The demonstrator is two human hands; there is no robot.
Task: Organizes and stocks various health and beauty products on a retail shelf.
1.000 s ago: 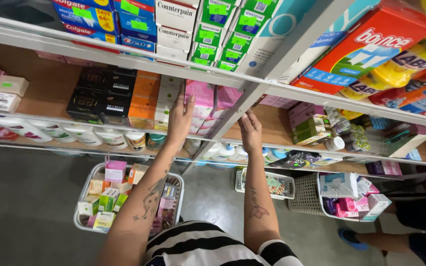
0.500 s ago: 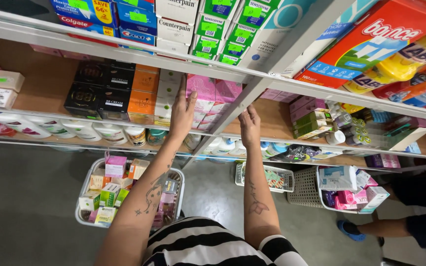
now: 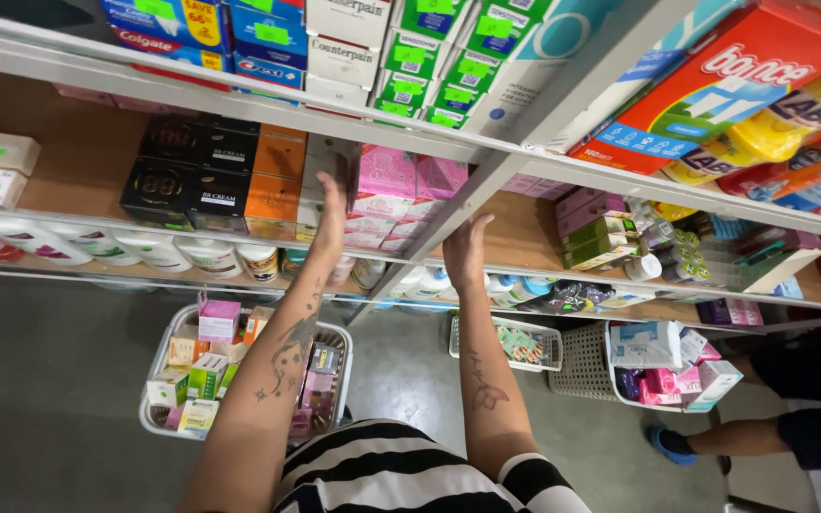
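Right now I have both hands up at the middle shelf (image 3: 97,214), reaching into the stack of pink boxes (image 3: 387,176) that sits just left of the grey upright post (image 3: 486,180). My left hand (image 3: 332,204) lies flat and open against the left side of that stack, fingers stretched upward where the pink boxes meet the white boxes (image 3: 320,157) beside them; it presses rather than grips, which suits squaring up a column of light cartons. My right hand (image 3: 467,249) is spread open lower down on the right, palm toward the post and the stack's right edge; I cannot tell whether it touches a box or the post itself. Neither hand is closed on anything.

The pink boxes stand in tidy tiers, faces outward, grouped by colour next to orange boxes (image 3: 273,185) and black boxes (image 3: 182,180), so each kind reads at a glance. Below, on the floor, a white basket (image 3: 159,418) holds mixed small cartons near my left arm. Another person's leg (image 3: 743,437) shows at the far right, well apart from my hands.
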